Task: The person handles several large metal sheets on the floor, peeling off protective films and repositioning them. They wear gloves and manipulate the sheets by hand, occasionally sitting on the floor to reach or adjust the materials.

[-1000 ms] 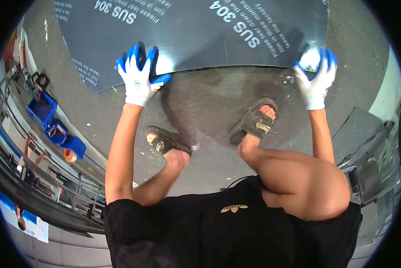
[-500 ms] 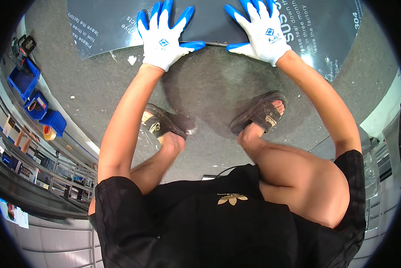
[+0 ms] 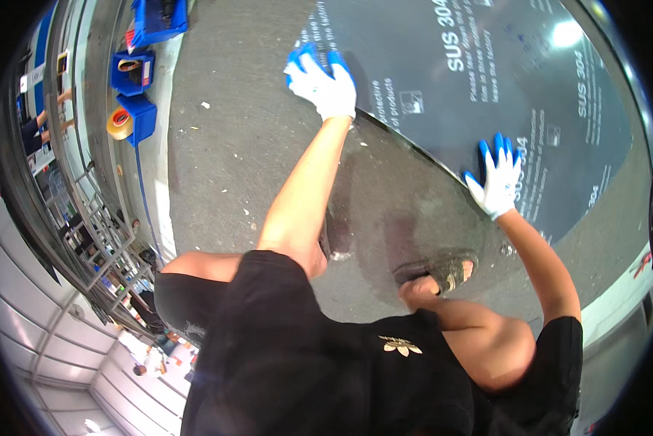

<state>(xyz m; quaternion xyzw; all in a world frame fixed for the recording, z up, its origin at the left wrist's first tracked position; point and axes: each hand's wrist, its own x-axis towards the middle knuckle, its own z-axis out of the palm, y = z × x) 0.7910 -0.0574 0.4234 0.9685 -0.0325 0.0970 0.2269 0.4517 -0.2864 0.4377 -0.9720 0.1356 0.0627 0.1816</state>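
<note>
Crouched person, 2 gloved hands on a large dark metal sheet (image 3: 486, 94) covered in a film with white print, lying flat on the grey concrete floor (image 3: 224, 145). The sheet fills the upper right of the view; its near edge runs on a slant from upper left down to lower right, and that edge is the line both hands work along. Left hand (image 3: 323, 80), in a white glove with blue fingertips, sits at the upper-left end of the edge, fingers spread and pressed flat over the rim, not curled under so far as can be seen. Right hand (image 3: 497, 182), same glove, rests further down the same edge, fingers spread and lying on the film, palm at the rim; whether the thumb hooks beneath the sheet I cannot tell. Sheet lies ahead of both sets of fingers, away from the body, long axis roughly following the slanted edge. Right hand is nearer the body, left arm stretched further out. A sandalled foot (image 3: 442, 270) stands on the floor just short of the edge, below the right hand. Off to the left, well apart: blue bins (image 3: 134, 69) and a roll of tape (image 3: 121, 122) beside a wall rack.
</note>
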